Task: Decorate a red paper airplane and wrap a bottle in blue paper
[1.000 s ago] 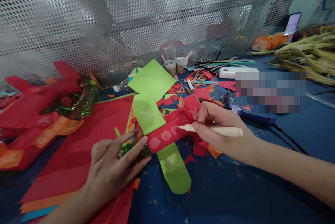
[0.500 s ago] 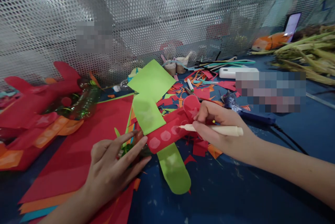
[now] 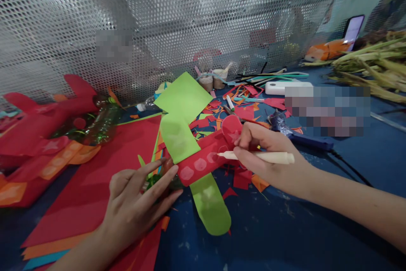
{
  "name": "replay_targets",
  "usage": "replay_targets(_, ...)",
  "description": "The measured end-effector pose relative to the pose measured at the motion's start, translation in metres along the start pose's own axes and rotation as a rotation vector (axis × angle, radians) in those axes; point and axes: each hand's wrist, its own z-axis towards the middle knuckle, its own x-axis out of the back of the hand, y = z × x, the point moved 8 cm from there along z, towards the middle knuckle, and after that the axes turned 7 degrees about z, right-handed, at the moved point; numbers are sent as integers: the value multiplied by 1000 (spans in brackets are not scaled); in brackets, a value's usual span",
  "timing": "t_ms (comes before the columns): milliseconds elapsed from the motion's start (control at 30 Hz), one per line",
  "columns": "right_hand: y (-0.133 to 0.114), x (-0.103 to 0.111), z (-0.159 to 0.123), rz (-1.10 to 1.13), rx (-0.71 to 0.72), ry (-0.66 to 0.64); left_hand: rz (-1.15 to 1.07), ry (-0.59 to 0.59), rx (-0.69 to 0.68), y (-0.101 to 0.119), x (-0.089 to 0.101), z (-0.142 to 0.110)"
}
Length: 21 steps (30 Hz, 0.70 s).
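A toy airplane made from a plastic bottle lies in front of me, its red paper body (image 3: 203, 159) crossed by light green wings (image 3: 211, 207). Along the red side runs a row of pale round windows, and the red tail fin (image 3: 231, 125) bears a star. My left hand (image 3: 136, 199) holds the bottle end at the left, fingers spread over it and the red paper's edge. In my right hand (image 3: 269, 157) is a cream-coloured marker (image 3: 269, 157), pinched between thumb and fingers. Its tip touches one of the windows.
Red, orange and blue paper sheets (image 3: 91, 186) lie at left, below another red bottle airplane (image 3: 41, 123). Paper scraps (image 3: 244, 112) and a blue glue gun (image 3: 309, 140) with its cord are beyond my right hand. Behind rises a perforated metal panel (image 3: 177, 21); dry husks (image 3: 374, 59) lie far right.
Both hands, the airplane and the marker stay almost in place. The marker tip remains on the same window.
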Motion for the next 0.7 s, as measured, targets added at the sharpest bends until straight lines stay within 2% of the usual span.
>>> replay_targets(167,0,1,0,5,6,-2,-15,18,-35,4,3,3)
replay_targets(700,0,0,0,15,-12,-20,-38,18,-15,2,3,3)
